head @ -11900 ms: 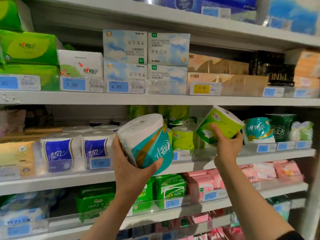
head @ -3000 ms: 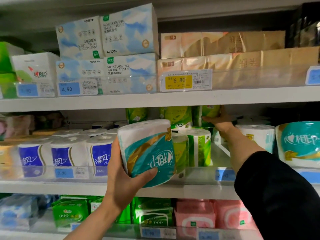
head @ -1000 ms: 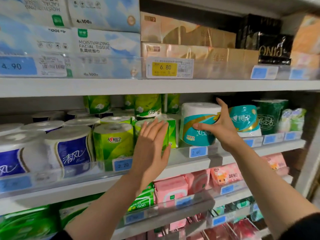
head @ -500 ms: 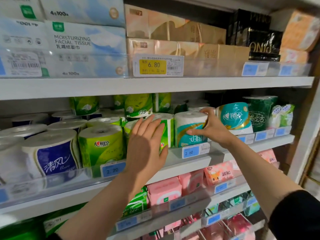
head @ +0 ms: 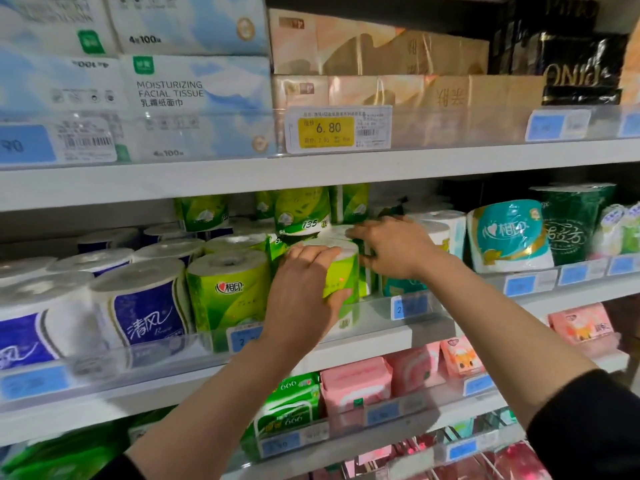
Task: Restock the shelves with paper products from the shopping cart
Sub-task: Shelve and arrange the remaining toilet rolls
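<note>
Your left hand (head: pixel 304 292) grips upright green roll (head: pixel 341 271); right hand (head: pixel 394 245), fingers loosely bent, holding nothing, touches roll behind. Shelf (head: pixel 381 334) gap lies directly ahead.

Both my arms reach forward and up, bare forearms out of dark sleeves. My left hand (head: pixel 304 292) curls round something, thumb below. My right hand (head: pixel 394 247) reaches leftward, fingers (head: pixel 360 232) extended, palm down.

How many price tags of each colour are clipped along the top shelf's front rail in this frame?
Blue price tags: 3
Yellow price tag: 1
Total: 4
</note>
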`<state>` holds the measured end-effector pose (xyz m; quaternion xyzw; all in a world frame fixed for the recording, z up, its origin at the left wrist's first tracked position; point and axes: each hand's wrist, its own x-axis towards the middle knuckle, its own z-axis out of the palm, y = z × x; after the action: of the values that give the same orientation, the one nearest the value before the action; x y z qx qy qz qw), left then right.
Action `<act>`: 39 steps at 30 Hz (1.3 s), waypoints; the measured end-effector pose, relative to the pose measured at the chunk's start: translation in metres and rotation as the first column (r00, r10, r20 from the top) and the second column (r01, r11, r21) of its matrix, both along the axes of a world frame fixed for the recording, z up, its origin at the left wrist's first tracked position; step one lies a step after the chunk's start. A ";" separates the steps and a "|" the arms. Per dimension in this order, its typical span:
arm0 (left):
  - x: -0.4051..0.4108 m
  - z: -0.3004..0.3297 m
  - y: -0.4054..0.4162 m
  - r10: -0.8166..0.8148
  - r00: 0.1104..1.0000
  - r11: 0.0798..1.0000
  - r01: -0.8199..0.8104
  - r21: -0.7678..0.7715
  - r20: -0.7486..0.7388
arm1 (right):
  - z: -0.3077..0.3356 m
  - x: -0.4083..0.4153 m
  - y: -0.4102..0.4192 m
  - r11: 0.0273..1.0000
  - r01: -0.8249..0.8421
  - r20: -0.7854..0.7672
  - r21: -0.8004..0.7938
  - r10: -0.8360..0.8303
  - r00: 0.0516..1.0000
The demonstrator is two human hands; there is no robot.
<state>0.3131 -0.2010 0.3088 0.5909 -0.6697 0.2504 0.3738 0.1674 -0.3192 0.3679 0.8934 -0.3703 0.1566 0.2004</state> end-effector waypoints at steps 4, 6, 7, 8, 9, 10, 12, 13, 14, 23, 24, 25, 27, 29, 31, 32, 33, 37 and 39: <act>-0.002 -0.002 0.001 -0.029 0.999 0.999 0.029 -0.044 -0.013 | 0.009 0.004 -0.007 0.992 0.016 -0.056 0.123 -0.009 0.998; -0.002 -0.001 0.004 -0.016 1.000 0.997 0.016 -0.077 0.002 | 0.011 0.006 -0.010 0.987 0.029 -0.068 0.155 -0.018 0.998; -0.002 0.000 0.005 -0.015 1.000 0.996 0.015 -0.093 -0.004 | 0.014 0.006 -0.010 0.982 0.027 -0.063 0.187 -0.015 0.998; -0.002 0.002 0.007 -0.022 0.999 0.995 0.019 -0.102 -0.030 | 0.016 0.006 -0.011 0.973 0.012 -0.047 0.230 -0.001 0.999; -0.001 0.003 0.008 -0.032 0.997 0.995 0.025 -0.102 -0.072 | 0.019 0.005 -0.011 0.960 -0.017 -0.022 0.279 0.024 0.999; -0.001 0.004 0.009 -0.038 0.993 0.995 0.028 -0.091 -0.111 | 0.023 0.005 -0.012 0.944 -0.056 -0.001 0.325 0.060 0.998; 0.001 0.003 0.011 -0.047 0.989 0.996 0.035 -0.082 -0.141 | 0.031 0.004 -0.014 0.918 -0.123 0.008 0.376 0.130 0.992; 0.003 0.002 0.012 -0.054 0.988 0.995 0.041 -0.089 -0.146 | 0.034 0.004 -0.016 0.908 -0.144 0.006 0.394 0.154 0.988; 0.004 0.001 0.013 -0.063 0.986 0.994 0.048 -0.097 -0.155 | 0.036 0.004 -0.018 0.891 -0.166 0.019 0.422 0.174 0.985; 0.008 0.003 0.012 -0.138 0.988 0.979 0.125 -0.163 -0.073 | 0.035 0.005 -0.037 0.747 -0.295 0.188 0.596 0.227 0.956; 0.007 0.003 0.010 -0.133 0.990 0.980 0.124 -0.156 -0.048 | 0.034 0.005 -0.037 0.743 -0.290 0.193 0.603 0.218 0.957; 0.007 0.003 0.009 -0.123 0.992 0.982 0.117 -0.149 -0.032 | 0.033 0.003 -0.037 0.747 -0.281 0.193 0.602 0.205 0.959; 0.009 0.002 0.010 -0.091 0.995 0.988 0.086 -0.125 -0.036 | 0.031 -0.001 -0.033 0.811 -0.239 0.169 0.534 0.175 0.970; 0.014 -0.001 0.013 -0.061 0.997 0.992 0.055 -0.113 -0.044 | 0.028 -0.004 -0.025 0.891 -0.180 0.133 0.417 0.136 0.982; 0.015 -0.002 0.014 -0.033 0.999 0.991 0.033 -0.126 0.003 | 0.024 -0.002 -0.017 0.933 -0.115 0.089 0.340 0.090 0.992; 0.014 -0.002 0.014 -0.016 0.999 0.991 0.020 -0.134 0.028 | 0.021 0.000 -0.013 0.948 -0.081 0.064 0.307 0.064 0.996; 0.013 -0.002 0.014 -0.003 0.999 0.991 0.009 -0.136 0.042 | 0.020 0.003 -0.011 0.959 -0.057 0.049 0.276 0.046 0.998; 0.012 -0.001 0.016 -0.035 0.999 0.991 0.031 -0.128 -0.029 | 0.023 0.005 -0.012 0.941 -0.097 0.108 0.325 0.065 0.992; 0.012 -0.001 0.013 -0.107 0.992 0.984 0.096 -0.151 -0.065 | 0.028 0.002 -0.015 0.923 -0.127 0.104 0.362 0.095 0.990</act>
<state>0.3248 -0.1881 0.3080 0.5356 -0.6644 0.2581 0.4528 0.1694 -0.3347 0.3955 0.9273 -0.3498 0.1334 0.0044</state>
